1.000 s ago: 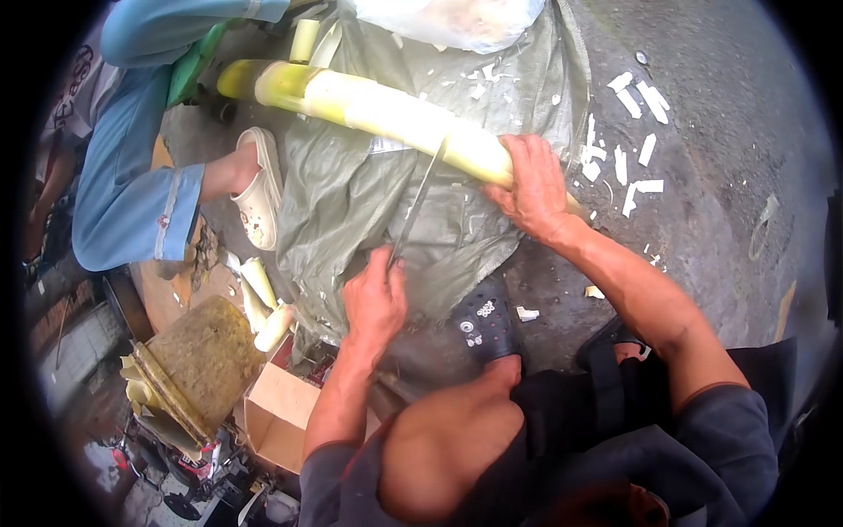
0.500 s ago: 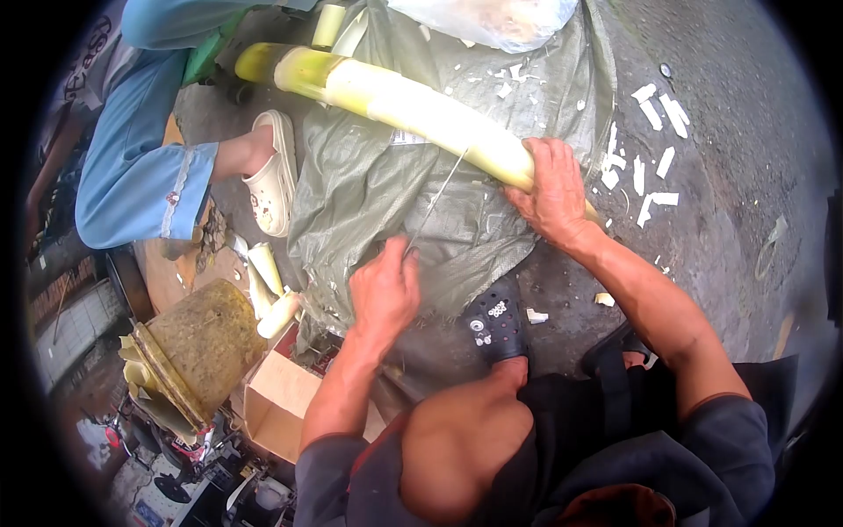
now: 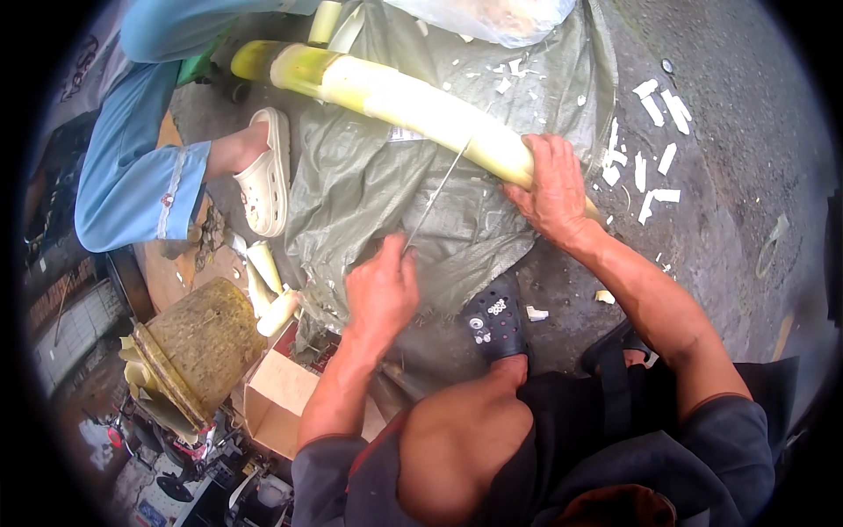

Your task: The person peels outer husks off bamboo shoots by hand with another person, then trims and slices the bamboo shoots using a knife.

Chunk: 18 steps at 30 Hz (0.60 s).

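Observation:
A long, pale peeled bamboo shoot point(image 3: 395, 95) lies slantwise over a grey-green woven sheet point(image 3: 351, 189), its yellow-green ringed end at upper left. My right hand point(image 3: 555, 189) grips the narrower lower-right end, thumb underneath and fingers over the top. In my left hand point(image 3: 383, 285), fingers closed, is a thin-bladed knife point(image 3: 439, 191), its blade seen nearly edge-on. The blade slants up to the side of the shoot, a short way left of my right hand. How deep it goes cannot be made out. My left palm hides the handle.
White cut pieces point(image 3: 667, 158) are strewn on the pavement at right. Another person's foot in a cream clog point(image 3: 265, 180) is left of the sheet. A dirty yellow bucket point(image 3: 198, 347) and a cardboard box point(image 3: 279, 395) stand lower left. A clear plastic bag point(image 3: 500, 13) lies at top.
My left hand has shifted very slightly left with the knife, whose blade still meets the shoot. My right hand keeps its grip in nearly the same place.

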### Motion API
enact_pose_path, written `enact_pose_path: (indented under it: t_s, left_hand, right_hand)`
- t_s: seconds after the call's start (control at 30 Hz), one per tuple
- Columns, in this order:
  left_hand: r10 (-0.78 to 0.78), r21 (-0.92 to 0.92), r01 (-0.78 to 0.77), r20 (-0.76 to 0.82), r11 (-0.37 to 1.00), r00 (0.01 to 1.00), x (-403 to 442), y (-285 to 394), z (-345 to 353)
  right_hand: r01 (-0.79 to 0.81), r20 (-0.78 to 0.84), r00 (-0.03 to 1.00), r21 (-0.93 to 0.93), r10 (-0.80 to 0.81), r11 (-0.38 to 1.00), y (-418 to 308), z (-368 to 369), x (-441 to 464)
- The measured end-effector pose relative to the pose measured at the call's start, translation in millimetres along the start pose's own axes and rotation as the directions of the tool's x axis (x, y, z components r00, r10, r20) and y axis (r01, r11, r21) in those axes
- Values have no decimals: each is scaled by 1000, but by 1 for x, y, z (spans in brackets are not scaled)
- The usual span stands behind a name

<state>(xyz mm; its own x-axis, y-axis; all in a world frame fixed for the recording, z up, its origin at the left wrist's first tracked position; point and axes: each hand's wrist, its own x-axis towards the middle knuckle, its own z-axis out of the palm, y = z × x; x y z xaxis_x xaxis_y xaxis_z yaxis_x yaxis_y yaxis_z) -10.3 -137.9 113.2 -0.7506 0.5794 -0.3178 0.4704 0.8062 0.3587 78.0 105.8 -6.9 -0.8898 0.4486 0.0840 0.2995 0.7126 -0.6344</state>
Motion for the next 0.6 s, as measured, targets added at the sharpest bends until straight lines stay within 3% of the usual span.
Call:
enact_pose_path:
  t_s: [0.13,0.53,0.6]
  left_hand:
    - [-19,1,19,9,1000,1000,1,3,-1]
    - [-25,-50,24,-37,998,999,2,-1,-5]
    - [-37,-42,36,-31,998,999,2,0,-5]
  right_hand:
    - [-47,65,997,-11,47,999,-1,0,1]
    - [59,-44,997,2,-59,998,1,-1,2]
    - [20,2,1000,10,-20,1000,2,0,4]
